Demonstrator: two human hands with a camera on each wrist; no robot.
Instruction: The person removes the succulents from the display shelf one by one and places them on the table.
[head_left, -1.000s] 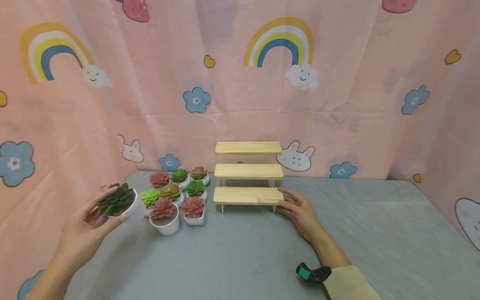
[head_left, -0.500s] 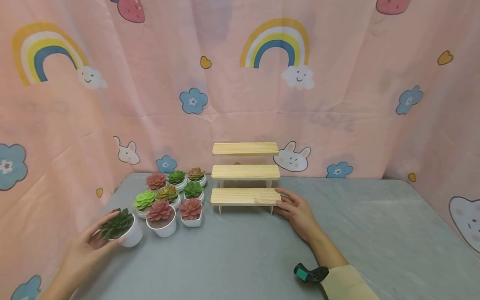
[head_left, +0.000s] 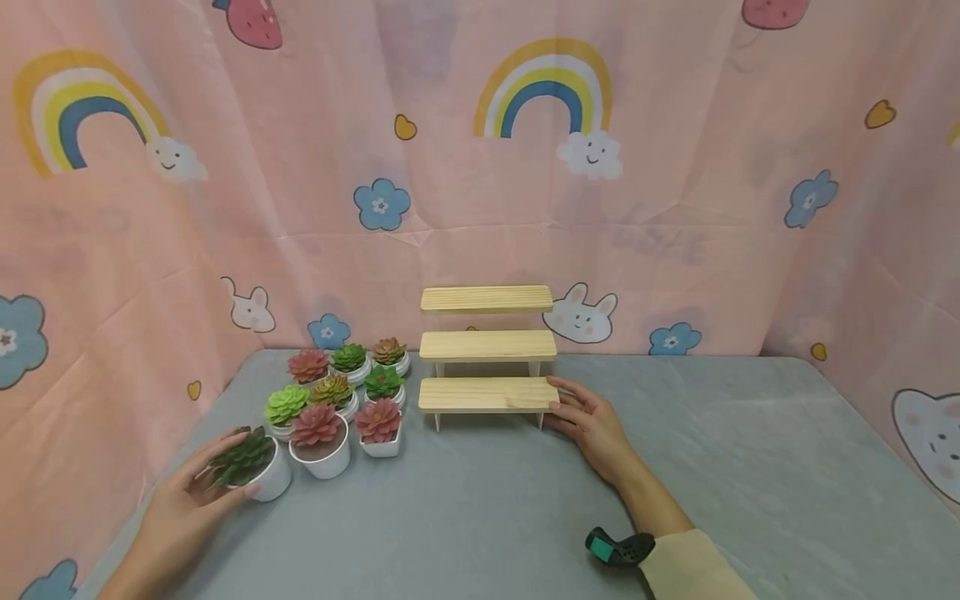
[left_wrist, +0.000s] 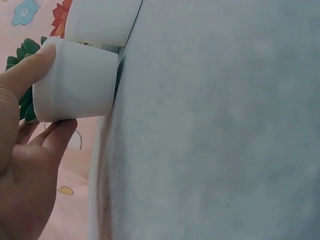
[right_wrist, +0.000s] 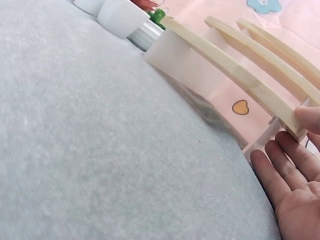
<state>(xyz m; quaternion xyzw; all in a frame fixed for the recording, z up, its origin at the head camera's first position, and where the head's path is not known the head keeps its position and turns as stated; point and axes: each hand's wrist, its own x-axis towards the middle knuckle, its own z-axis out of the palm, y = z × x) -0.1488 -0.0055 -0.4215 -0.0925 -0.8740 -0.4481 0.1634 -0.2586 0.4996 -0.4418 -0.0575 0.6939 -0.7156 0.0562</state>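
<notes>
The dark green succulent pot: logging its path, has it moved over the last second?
Yes. The dark green succulent pot came down and nearer, from beside the pot cluster to the table.

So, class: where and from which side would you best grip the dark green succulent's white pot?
Grip the white pot by its smooth tapered wall, below the leaves, coming from its open left side, as the left hand does. The red succulent pot crowds its right.

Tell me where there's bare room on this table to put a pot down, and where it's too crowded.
Free: all three steps of the wooden shelf, the grey table right of the right hand, and the near strip between both hands. Crowded: the pot cluster left of the shelf, where the left hand holds the dark green succulent pot beside it.
</notes>
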